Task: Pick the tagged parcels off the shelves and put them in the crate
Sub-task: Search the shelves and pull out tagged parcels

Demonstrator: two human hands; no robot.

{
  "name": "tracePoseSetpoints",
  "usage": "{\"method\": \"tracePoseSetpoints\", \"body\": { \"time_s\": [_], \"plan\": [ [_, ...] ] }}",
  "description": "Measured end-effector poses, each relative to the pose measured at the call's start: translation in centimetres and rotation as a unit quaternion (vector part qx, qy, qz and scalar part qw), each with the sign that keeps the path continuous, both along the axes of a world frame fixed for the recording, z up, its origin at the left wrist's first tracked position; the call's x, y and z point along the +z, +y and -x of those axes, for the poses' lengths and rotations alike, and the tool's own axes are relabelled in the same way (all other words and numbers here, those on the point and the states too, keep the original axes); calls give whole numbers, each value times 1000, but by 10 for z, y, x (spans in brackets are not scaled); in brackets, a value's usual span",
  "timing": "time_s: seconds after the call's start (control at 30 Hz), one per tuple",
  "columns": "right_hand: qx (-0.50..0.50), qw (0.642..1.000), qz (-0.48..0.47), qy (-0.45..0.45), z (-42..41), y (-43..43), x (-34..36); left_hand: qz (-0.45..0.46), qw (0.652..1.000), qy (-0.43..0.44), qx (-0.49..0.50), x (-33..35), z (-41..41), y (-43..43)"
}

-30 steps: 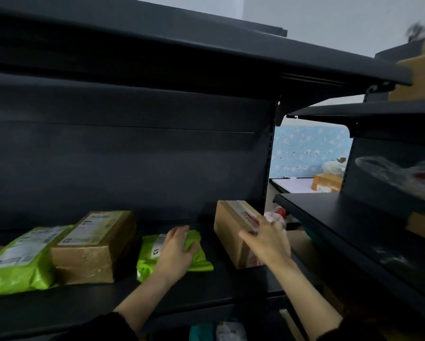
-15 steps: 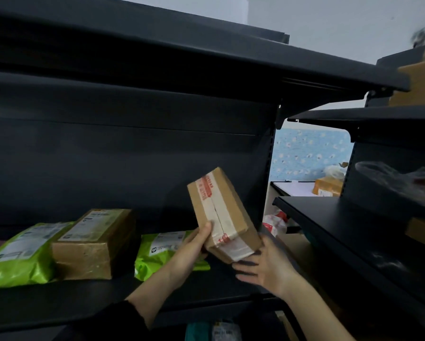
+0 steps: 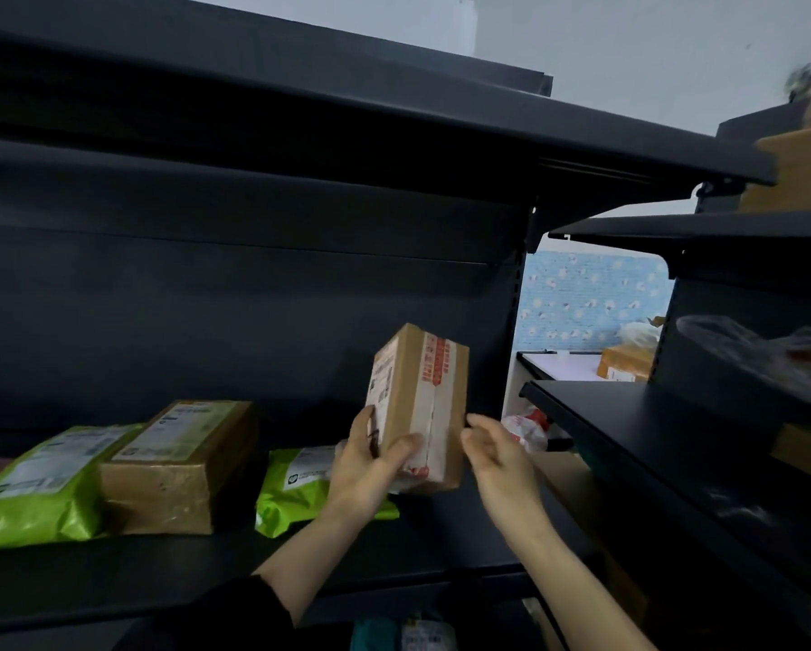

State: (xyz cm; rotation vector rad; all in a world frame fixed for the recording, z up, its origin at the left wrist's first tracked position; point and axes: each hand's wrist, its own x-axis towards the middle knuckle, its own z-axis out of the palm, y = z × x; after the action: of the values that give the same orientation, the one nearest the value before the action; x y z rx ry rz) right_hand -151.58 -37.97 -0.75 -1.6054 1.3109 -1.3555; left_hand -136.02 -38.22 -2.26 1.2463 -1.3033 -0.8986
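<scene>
Our left hand [image 3: 370, 467] curls its fingers around the lower end of the box [image 3: 417, 397], upright above the shelf [image 3: 206, 570], and our right hand [image 3: 497, 458], fingers loosely bent and empty, is just beside its right edge.

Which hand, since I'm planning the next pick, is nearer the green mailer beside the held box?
Left. The left hand, gripping the cardboard box, overlaps the green mailer at its right end in this view. The right hand is beyond the box, farther right.
</scene>
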Motion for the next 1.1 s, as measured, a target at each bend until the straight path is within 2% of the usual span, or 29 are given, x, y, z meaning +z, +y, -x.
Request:
{"method": "tracePoseSetpoints", "body": {
  "time_s": [0.07,0.1,0.23,0.33,0.4,0.6,0.67,0.73,0.83,0.9,1.1],
  "plan": [
    [47,999,-6,11,-8,3,5,-10,993,-107,44,4,6,4],
    [62,998,-14,-2,-10,4,6,-9,991,-127,50,6,8,8],
    [93,987,-84,-97,-4,5,11,70,997,-34,28,8,8,10],
    [84,980,-152,-101,4,3,5,78,996,29,30,5,5,8],
    [100,969,-172,-145,9,-1,-1,69,996,46,21,3,4,9],
    [129,956,-153,-215,14,-4,-12,84,996,41,-3,2,5,7],
    [128,954,-146,-230,14,-4,-14,62,994,80,-28,3,6,7],
    [131,950,-136,-249,14,-4,-14,2,988,141,-56,2,6,5],
    [138,952,-117,-245,17,-3,-15,-98,965,216,-112,-1,0,0],
    [160,951,-115,-239,20,-1,-17,-119,956,224,-148,1,-3,1],
    [129,973,-112,-158,40,6,-27,-56,966,204,-146,1,-9,12]
  ]
}}
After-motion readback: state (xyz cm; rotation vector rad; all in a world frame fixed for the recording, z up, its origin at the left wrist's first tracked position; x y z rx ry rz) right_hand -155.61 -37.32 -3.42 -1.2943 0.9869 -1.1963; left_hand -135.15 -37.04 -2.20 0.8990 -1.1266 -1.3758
